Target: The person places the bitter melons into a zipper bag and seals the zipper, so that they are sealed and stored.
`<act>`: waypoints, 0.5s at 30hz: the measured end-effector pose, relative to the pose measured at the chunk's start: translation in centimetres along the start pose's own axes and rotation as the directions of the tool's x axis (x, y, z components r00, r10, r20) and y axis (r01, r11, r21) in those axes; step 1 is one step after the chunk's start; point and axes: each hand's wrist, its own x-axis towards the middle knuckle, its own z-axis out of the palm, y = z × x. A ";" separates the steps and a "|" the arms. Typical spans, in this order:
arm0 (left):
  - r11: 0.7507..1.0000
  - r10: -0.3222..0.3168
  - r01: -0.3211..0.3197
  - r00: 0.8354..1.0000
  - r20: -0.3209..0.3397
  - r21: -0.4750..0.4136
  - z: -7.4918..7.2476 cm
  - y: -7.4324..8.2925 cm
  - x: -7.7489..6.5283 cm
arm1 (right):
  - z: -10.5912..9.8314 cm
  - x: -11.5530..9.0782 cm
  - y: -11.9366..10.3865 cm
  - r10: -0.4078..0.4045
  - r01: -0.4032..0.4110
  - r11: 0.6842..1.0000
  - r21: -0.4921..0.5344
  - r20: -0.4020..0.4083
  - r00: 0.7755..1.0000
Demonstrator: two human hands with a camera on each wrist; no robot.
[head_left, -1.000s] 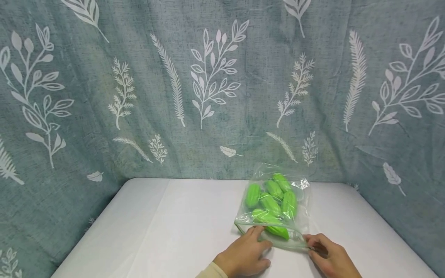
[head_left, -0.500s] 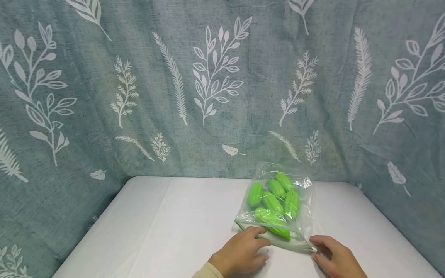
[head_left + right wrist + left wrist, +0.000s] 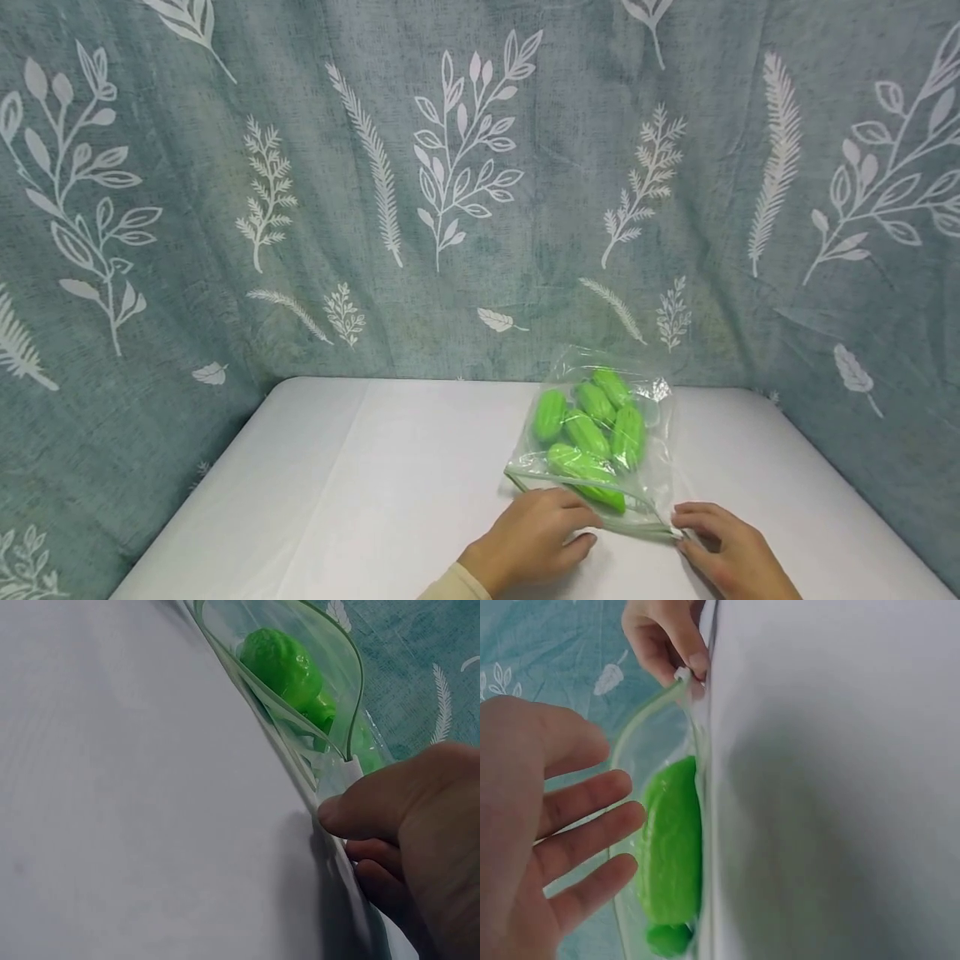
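A clear zip bag [image 3: 658, 475] lies on the white table, its green-edged mouth toward me. Inside are several bright green bumpy gourds [image 3: 585, 432]; one gourd [image 3: 671, 847] lies just within the parted mouth. My left hand [image 3: 536, 533] hovers at the near lip, its fingers apart and relaxed, gripping nothing. At the mouth's right corner, my right hand [image 3: 731, 550] pinches the bag between thumb and fingers. A white zip slider [image 3: 349, 769] sits beside that thumb in the right wrist view.
The white table [image 3: 375, 483] extends widely to the left of the bag. Behind and along both sides hangs a blue-green curtain [image 3: 465, 333] with white leaf prints, close to the table's back edge.
My left hand has shifted slightly right along the bag's lip, its fingers coming away from the edge. The right hand has drawn the corner a little to the right. The gourds stay in place.
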 end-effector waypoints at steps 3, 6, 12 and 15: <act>1.000 0.013 -0.013 0.999 -0.034 0.001 -0.2 0.3 0.6 | 0.0 0.2 -0.1 0.035 -0.036 0.999 0.021 0.020 0.999; 1.000 0.023 -0.023 0.998 -0.066 0.004 -0.3 0.5 1.1 | -0.1 0.3 -0.1 0.057 -0.059 0.997 0.049 0.032 0.998; 0.999 0.046 -0.045 0.988 -0.148 0.014 -0.1 0.9 2.2 | 0.0 0.3 0.0 0.069 -0.070 0.996 0.059 0.009 0.998; 0.999 0.041 -0.038 0.983 -0.180 0.018 0.2 1.2 3.1 | 0.0 0.3 0.0 0.062 -0.062 0.996 0.059 0.006 0.998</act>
